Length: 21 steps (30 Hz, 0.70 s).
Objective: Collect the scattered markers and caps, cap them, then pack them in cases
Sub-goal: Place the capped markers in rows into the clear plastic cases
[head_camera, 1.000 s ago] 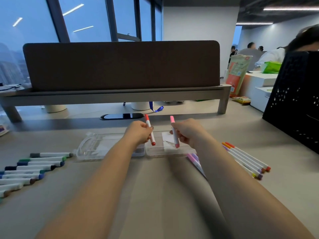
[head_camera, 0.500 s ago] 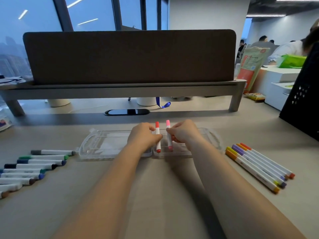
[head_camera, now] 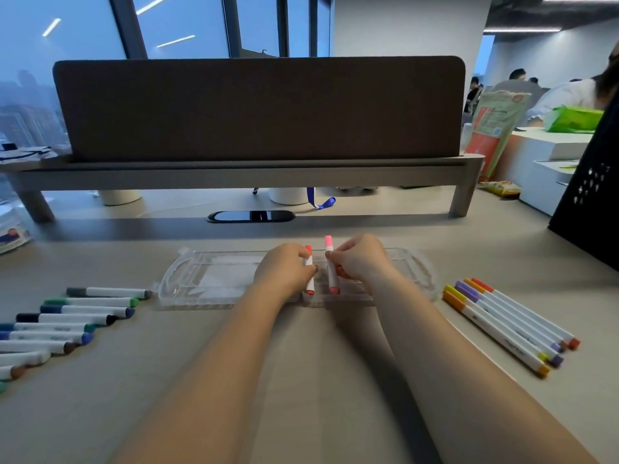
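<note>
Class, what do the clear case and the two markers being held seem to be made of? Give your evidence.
Case: probably clear, glossy moulded plastic; the desk shows through and its ridges catch light. Red marker and pink marker: likely smooth plastic, white barrels with coloured caps, faintly shiny; not certain.

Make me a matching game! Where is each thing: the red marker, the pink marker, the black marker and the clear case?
Things:
1. red marker
2. pink marker
3. black marker
4. case

Places:
A. held in the right hand
B. lying in the row on the far left
C. held in the left hand
D. lying flat beneath both hands

Pairs: 1-C, 2-A, 3-B, 4-D
</note>
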Available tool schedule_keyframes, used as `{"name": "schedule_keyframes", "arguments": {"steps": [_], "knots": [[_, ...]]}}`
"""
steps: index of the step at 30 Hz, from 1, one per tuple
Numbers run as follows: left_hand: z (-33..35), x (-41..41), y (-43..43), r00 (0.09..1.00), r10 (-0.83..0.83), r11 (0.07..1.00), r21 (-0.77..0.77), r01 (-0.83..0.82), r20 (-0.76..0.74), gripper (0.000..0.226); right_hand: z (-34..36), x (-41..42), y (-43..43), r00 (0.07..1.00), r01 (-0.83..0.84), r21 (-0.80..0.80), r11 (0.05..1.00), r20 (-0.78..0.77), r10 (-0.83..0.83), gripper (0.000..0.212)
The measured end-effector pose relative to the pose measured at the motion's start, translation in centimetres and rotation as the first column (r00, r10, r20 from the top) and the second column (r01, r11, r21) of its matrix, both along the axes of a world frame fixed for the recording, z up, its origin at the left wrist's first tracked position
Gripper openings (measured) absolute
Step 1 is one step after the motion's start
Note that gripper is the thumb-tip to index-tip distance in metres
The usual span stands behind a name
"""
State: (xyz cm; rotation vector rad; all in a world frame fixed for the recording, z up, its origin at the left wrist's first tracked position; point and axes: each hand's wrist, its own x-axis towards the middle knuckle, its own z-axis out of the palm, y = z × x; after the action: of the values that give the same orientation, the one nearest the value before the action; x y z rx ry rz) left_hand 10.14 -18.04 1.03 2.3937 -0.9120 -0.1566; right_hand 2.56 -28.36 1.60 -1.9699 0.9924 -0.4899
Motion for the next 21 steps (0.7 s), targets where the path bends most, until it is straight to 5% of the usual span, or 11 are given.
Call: {"name": "schedule_keyframes", "arguments": {"steps": [6,21], "knots": [[0.5,-0.2,-0.1,0.997,-0.076,0.986,0.148,0.073,0.01,0.022,-0.4,0.1,0.1,1.0,0.012,-0.046,0.999,0.025,-0.011,0.021],[1.3,0.1,1.0,0.983,-0.128,0.99,0.038,0.134,-0.13,0.039,-0.6,1.0,1.1,0.999,-0.022,-0.134,0.991,-0.032,0.018,0.016]]}}
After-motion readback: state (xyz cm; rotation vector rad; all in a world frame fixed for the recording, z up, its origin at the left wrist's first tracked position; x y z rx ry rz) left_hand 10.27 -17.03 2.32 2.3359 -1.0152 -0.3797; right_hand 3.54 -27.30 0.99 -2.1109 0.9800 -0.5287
